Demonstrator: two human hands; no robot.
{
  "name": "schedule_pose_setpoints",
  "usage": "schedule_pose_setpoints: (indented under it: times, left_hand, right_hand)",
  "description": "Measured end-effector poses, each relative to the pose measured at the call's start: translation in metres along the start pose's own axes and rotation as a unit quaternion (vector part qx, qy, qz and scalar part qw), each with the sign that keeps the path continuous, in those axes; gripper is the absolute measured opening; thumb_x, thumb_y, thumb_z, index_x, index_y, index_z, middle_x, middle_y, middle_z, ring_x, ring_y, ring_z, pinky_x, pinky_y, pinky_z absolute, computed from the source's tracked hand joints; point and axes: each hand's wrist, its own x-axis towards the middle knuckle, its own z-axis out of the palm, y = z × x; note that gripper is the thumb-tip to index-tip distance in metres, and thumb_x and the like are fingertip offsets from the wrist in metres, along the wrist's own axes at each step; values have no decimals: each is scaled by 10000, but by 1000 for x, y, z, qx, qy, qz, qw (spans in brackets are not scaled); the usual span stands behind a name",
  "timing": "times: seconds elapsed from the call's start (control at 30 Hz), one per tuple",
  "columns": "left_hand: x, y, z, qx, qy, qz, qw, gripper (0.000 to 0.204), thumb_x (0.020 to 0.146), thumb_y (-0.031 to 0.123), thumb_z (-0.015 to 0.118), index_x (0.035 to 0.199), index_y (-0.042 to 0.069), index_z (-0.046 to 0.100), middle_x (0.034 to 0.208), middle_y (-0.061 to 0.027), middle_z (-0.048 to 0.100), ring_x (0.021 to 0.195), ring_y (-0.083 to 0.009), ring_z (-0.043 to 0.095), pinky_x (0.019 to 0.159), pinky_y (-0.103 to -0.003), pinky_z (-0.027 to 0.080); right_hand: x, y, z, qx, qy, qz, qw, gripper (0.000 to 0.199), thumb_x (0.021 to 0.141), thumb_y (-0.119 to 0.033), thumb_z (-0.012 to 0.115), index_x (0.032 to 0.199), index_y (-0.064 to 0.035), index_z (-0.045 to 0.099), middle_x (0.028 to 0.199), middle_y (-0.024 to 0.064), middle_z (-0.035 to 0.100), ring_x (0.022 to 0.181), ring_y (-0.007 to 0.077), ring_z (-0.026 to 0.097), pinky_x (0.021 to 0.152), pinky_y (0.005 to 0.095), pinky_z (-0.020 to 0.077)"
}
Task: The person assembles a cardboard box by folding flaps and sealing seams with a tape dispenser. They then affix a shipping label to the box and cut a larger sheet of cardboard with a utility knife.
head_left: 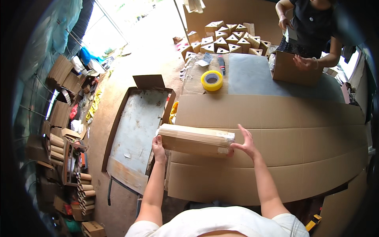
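Observation:
A long, narrow bundle of brown cardboard pieces [193,140], with ridged edges on top and clear tape around its ends, is held tilted over the near left part of the table. My left hand [159,149] grips its left end, thumb on the near face. At the taped right end, my right hand [248,145] has its fingers spread, thumb side against or just beside the end. Beneath the bundle lies a large creased cardboard sheet [276,144]. Farther off, a yellow-rimmed roll of tape [212,87] and a red-and-black handled tool [221,64] rest on the table.
Across the table a co-worker [316,27] handles a cardboard box [296,68]. Several triangular cardboard pieces [235,48] are piled behind the table. To the left stands a low tray-like surface [136,122] with raised edges. Cardboard tubes [86,187] and stacked cardboard [61,112] line the left wall.

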Motion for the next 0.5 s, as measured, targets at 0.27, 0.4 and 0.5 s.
schedule_pose_setpoints:
  times: [0.27, 0.4, 0.5]
  left_hand:
    - [29, 169, 198, 300, -246, 486, 783, 151, 742, 148, 634, 855, 52, 607, 802, -80, 595, 810, -254, 568, 787, -341, 411]
    - [31, 184, 213, 309, -135, 502, 796, 441, 739, 269, 661, 1128, 96, 545, 1147, -65, 518, 1122, -248, 428, 963, -361, 310]
    - [52, 89, 138, 339, 8, 263, 903, 716, 742, 465, 647, 1258, 38, 394, 1239, -170, 404, 1138, -271, 392, 960, -397, 311]
  right_hand:
    - [49, -94, 25, 96, -26, -81, 992, 1067, 482, -290, 818, 1341, -100, 213, 1236, 112, 427, 1139, 284, 419, 953, 398, 377]
    - [55, -54, 78, 419, 122, 100, 894, 808, 566, -212, 790, 1246, -127, 362, 1148, 16, 481, 1056, 167, 478, 866, 321, 447]
    - [62, -36, 105, 659, 146, 219, 705, 666, 609, -222, 786, 1180, -150, 452, 1098, -21, 508, 993, 121, 501, 820, 273, 461]
